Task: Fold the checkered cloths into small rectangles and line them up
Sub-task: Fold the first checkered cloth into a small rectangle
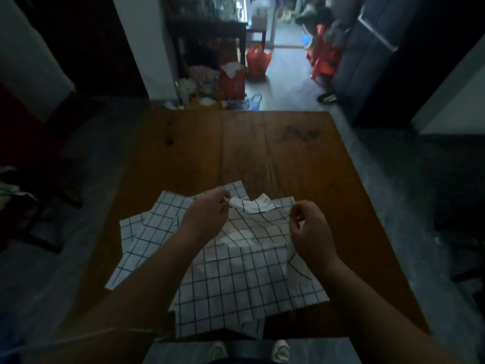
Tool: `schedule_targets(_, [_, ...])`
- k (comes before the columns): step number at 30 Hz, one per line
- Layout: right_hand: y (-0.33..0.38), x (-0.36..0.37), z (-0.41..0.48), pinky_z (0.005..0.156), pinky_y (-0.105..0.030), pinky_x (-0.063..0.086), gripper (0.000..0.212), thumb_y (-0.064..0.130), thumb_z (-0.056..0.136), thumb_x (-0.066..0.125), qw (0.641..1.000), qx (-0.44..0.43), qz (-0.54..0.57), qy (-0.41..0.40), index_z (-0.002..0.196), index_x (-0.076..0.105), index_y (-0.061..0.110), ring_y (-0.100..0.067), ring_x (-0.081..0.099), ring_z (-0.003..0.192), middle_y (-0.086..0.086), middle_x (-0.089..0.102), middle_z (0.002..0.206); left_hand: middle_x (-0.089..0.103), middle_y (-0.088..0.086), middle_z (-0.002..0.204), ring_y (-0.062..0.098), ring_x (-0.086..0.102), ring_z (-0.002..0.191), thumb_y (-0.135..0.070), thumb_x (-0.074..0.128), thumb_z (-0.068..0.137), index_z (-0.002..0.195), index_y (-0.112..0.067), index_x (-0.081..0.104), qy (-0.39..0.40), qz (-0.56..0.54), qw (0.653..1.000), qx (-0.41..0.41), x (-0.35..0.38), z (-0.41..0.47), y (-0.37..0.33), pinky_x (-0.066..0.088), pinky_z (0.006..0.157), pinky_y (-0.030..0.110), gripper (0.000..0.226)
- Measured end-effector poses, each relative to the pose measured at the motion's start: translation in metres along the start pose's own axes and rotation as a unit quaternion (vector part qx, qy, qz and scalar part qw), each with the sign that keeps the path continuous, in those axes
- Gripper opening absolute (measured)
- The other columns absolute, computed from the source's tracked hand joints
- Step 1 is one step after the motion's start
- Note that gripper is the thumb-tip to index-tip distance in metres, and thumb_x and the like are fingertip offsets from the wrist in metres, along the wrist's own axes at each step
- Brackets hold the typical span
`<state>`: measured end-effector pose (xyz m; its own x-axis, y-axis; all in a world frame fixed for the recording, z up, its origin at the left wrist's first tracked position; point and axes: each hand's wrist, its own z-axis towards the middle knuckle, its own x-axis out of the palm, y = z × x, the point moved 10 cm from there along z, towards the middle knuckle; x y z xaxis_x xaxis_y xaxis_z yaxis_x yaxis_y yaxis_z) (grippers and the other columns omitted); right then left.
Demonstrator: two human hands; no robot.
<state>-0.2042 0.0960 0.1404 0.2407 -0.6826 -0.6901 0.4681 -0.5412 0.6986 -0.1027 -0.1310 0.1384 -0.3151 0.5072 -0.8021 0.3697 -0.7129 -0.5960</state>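
A heap of white checkered cloths with dark grid lines lies spread and overlapping on the near half of a wooden table. I hold the top cloth lifted off the heap by its far edge. My left hand pinches one crumpled corner of it, and my right hand pinches the opposite corner. The cloth sags between the two hands, rumpled at its far edge. More cloths fan out flat to the left under my left forearm.
The table's far half is bare wood. Its near edge runs just above my shoes. Beyond the far edge stand red bags, clutter and a dark shelf on the floor. A grey sofa stands at the back right.
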Motion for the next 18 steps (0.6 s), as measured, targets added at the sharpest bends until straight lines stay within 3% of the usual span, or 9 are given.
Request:
schedule_targets(5, [0.053,-0.022,0.027,0.066,-0.025,0.049,0.020,0.010,0.097,0.050,0.995,-0.052,0.079,-0.033,0.083,0.054,0.024,-0.008,0.055,0.076,0.005,0.057,0.084,0.064,-0.006,0.111,0.009,0.061,0.096,-0.038,0.065,0.097,0.120,-0.029,0.062,0.120,-0.022,0.993,0.006,-0.021,0.003,-0.002,0.059,0.084,0.037,0.025])
schedule_targets(9, [0.079,-0.028,0.034,0.063,-0.033,0.050,0.019,0.006,0.100,0.052,0.989,-0.041,0.141,-0.019,0.084,0.054,0.017,-0.023,0.056,0.075,-0.005,0.058,0.083,0.057,-0.012,0.121,0.005,0.057,0.103,-0.038,0.068,0.095,0.134,-0.032,0.055,0.108,-0.041,0.993,0.017,-0.055,0.011,-0.010,0.053,0.083,0.027,0.041])
schedule_targets(14, [0.106,-0.036,0.036,0.069,-0.030,0.054,0.020,0.008,0.099,0.055,0.989,-0.040,0.142,-0.026,0.085,0.055,0.023,-0.015,0.060,0.078,0.001,0.062,0.083,0.046,-0.008,0.148,0.009,0.051,0.125,-0.040,0.071,0.093,0.150,-0.036,0.043,0.109,-0.009,0.989,0.102,-0.077,0.017,-0.045,0.045,0.100,0.027,0.064])
schedule_targets(18, [0.119,-0.044,0.039,0.070,-0.038,0.054,0.019,0.008,0.097,0.057,0.988,-0.033,0.142,-0.051,0.084,0.055,0.021,-0.018,0.060,0.077,-0.001,0.061,0.082,0.044,-0.008,0.154,0.006,0.042,0.135,-0.031,0.067,0.098,0.154,-0.035,0.040,0.119,0.000,0.977,0.178,-0.083,0.016,-0.079,0.035,0.104,0.024,0.062])
